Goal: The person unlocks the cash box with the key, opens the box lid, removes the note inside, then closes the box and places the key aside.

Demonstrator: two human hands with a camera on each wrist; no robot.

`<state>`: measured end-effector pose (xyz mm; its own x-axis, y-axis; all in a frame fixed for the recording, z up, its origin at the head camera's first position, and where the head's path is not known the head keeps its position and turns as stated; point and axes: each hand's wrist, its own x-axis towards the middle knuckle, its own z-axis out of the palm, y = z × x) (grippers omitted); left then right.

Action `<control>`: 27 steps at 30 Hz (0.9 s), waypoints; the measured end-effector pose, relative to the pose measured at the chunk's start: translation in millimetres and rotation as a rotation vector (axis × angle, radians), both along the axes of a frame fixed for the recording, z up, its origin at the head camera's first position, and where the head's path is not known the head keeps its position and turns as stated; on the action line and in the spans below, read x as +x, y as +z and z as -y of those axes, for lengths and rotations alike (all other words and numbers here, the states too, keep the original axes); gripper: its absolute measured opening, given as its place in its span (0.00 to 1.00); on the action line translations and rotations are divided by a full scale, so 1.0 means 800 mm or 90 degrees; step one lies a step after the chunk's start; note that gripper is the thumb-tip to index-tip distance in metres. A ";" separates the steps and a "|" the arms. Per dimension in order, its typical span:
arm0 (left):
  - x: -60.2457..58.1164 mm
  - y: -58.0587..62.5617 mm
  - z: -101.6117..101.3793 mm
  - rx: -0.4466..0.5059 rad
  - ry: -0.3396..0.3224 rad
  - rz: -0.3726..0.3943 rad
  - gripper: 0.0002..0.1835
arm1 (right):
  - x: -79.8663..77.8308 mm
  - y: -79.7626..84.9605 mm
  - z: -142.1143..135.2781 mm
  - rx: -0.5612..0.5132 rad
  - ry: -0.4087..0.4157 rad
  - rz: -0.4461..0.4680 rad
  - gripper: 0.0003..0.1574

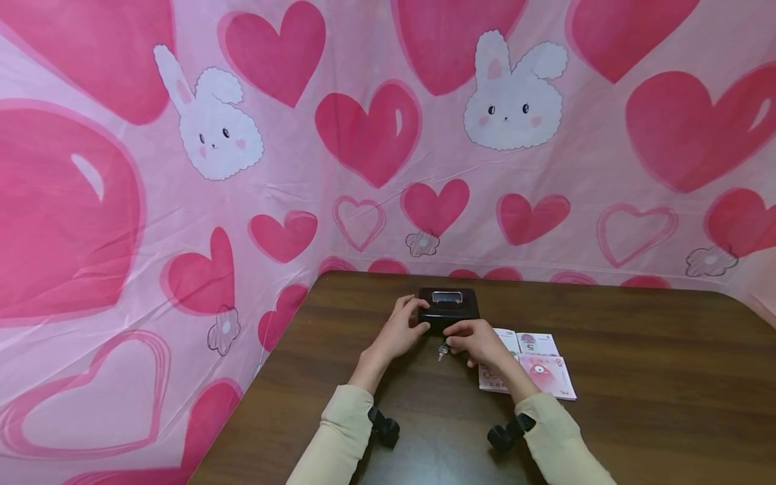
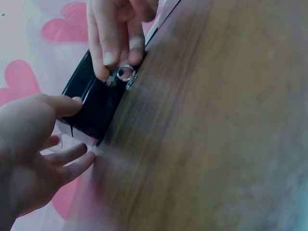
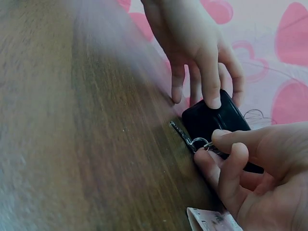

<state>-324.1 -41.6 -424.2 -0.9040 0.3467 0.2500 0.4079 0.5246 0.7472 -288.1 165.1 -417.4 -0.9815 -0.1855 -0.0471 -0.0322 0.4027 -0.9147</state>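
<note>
A small black cash box point(image 1: 448, 311) with a metal handle on its lid stands near the table's far edge. My left hand point(image 1: 400, 330) holds its left end, thumb against the front face and other fingers spread round the side and top. At the front of the box, my right hand point(image 1: 475, 341) pinches a key between thumb and fingers, and the fingers mostly hide it. A metal ring point(image 3: 199, 142) joins it to a second key point(image 3: 179, 132), which hangs free in front of the box. Fingertips and keys overlap the lock area.
Stacks of printed paper notes point(image 1: 548, 377), pink and white, lie just right of the box, partly beneath my right forearm. The brown wooden table point(image 1: 655, 391) extends to the right. Pink heart-patterned cloth point(image 1: 364, 222) hangs behind and to the left.
</note>
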 end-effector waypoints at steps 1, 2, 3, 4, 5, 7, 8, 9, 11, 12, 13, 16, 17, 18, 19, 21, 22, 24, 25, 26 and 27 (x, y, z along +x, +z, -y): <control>0.000 0.000 0.000 -0.004 0.000 -0.001 0.17 | 0.000 -0.001 0.000 -0.008 -0.002 0.004 0.15; 0.000 0.000 -0.001 -0.012 0.001 -0.001 0.17 | 0.001 -0.001 0.001 -0.015 -0.005 0.010 0.15; 0.000 0.001 -0.001 -0.020 0.002 -0.001 0.17 | 0.001 -0.001 0.001 -0.021 -0.008 0.017 0.15; 0.000 0.001 -0.001 -0.024 0.001 -0.002 0.17 | 0.001 -0.002 0.001 -0.025 -0.010 0.023 0.16; 0.000 0.001 -0.001 -0.030 0.001 0.000 0.17 | 0.000 -0.002 0.001 -0.029 -0.012 0.029 0.16; 0.000 0.002 -0.001 -0.039 0.004 0.003 0.18 | 0.000 -0.002 0.002 -0.035 -0.015 0.035 0.16; 0.001 0.002 -0.001 -0.043 0.005 0.003 0.18 | 0.001 -0.002 0.002 -0.035 -0.016 0.036 0.16; 0.001 0.002 -0.001 -0.046 0.006 0.003 0.18 | 0.001 -0.002 0.002 -0.037 -0.016 0.037 0.16; 0.003 0.003 -0.001 -0.050 0.007 0.003 0.18 | 0.001 -0.003 0.002 -0.038 -0.016 0.038 0.16; 0.003 0.003 -0.001 -0.051 0.007 0.001 0.18 | 0.001 -0.003 0.002 -0.039 -0.014 0.037 0.16; 0.004 0.003 -0.001 -0.053 0.007 0.001 0.18 | 0.001 -0.003 0.002 -0.040 -0.013 0.038 0.16; 0.004 0.003 -0.001 -0.061 0.008 -0.002 0.19 | 0.000 -0.005 0.002 -0.045 -0.011 0.039 0.16; 0.004 0.002 -0.001 -0.064 0.008 -0.002 0.19 | 0.000 -0.005 0.002 -0.049 -0.012 0.041 0.16; 0.004 0.002 -0.001 -0.069 0.009 0.000 0.20 | 0.000 -0.006 0.001 -0.052 -0.012 0.043 0.16; 0.004 0.002 -0.002 -0.075 0.012 0.002 0.22 | -0.001 -0.006 0.001 -0.054 -0.014 0.046 0.16; 0.004 0.001 -0.002 -0.083 0.016 0.006 0.24 | -0.001 -0.005 0.001 -0.061 -0.014 0.052 0.17; 0.004 0.000 -0.003 -0.086 0.019 0.007 0.25 | 0.000 -0.005 0.002 -0.067 -0.016 0.057 0.17; 0.003 -0.001 -0.003 -0.087 0.024 0.005 0.26 | 0.000 -0.003 0.003 -0.080 -0.019 0.066 0.17; 0.003 -0.001 -0.004 -0.087 0.026 0.000 0.25 | 0.000 -0.002 0.003 -0.086 -0.020 0.070 0.17; 0.003 -0.001 -0.004 -0.084 0.028 -0.005 0.25 | 0.000 -0.001 0.004 -0.093 -0.021 0.074 0.18; 0.003 0.000 -0.004 -0.085 0.032 -0.010 0.24 | 0.000 -0.001 0.004 -0.100 -0.026 0.078 0.18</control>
